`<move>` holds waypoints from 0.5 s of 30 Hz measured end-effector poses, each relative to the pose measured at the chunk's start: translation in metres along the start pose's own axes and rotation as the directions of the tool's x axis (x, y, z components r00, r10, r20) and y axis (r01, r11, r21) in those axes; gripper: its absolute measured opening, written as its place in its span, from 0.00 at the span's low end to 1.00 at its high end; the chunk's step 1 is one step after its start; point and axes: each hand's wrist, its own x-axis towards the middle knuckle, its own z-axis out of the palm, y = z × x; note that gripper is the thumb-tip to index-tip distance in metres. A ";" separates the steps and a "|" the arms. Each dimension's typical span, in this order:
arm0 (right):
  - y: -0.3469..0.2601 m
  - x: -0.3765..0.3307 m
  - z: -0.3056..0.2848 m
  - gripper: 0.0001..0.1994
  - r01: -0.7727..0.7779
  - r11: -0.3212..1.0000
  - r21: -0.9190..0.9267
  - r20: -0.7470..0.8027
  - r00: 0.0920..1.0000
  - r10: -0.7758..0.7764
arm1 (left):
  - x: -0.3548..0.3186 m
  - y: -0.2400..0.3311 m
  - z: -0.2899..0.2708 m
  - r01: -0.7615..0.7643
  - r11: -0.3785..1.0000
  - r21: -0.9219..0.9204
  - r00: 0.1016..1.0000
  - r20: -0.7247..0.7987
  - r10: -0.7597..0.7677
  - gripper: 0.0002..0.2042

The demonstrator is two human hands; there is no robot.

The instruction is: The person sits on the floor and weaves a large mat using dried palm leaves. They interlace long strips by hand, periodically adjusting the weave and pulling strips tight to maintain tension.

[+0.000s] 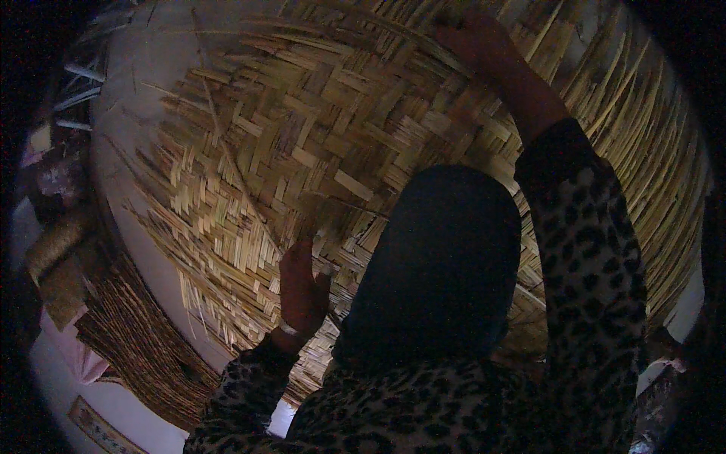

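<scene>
Starting nearest the camera, a dark rounded shape (439, 265) and leopard-print sleeves (590, 250) block the lower centre, and beside them the left hand (302, 291) has its fingers closed around the end of a thin strip (249, 189) running up across the woven mat (318, 136). Farther out, the right hand (476, 38) rests at the mat's far edge, where dim light leaves its finger state impossible to tell. Judged risk: a hard pull on the pinched strip could snap it or loosen adjacent weave, and the loose strip ends (643, 151) fanning right could snag a sleeve.
</scene>
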 end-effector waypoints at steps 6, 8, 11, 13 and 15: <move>-0.004 -0.001 -0.001 0.29 -0.004 1.000 0.009 0.004 1.000 0.004 | 0.007 0.012 0.010 -0.011 1.000 -0.022 0.993 -0.117 0.008 0.29; -0.006 -0.002 -0.002 0.30 -0.005 1.000 0.013 0.006 1.000 0.005 | 0.012 0.013 0.010 -0.007 1.000 -0.013 0.994 -0.106 0.005 0.29; -0.008 -0.004 -0.002 0.30 -0.011 1.000 0.019 0.009 1.000 0.011 | 0.016 0.009 0.005 -0.021 1.000 -0.003 0.995 -0.093 0.021 0.29; -0.009 -0.005 -0.003 0.30 -0.015 1.000 0.025 0.011 1.000 0.014 | 0.018 0.004 0.001 -0.047 0.998 -0.029 0.994 -0.098 0.043 0.28; -0.011 -0.007 -0.003 0.30 -0.017 0.999 0.031 0.010 1.000 0.016 | 0.022 -0.002 -0.001 -0.079 0.993 -0.088 0.992 -0.108 0.069 0.26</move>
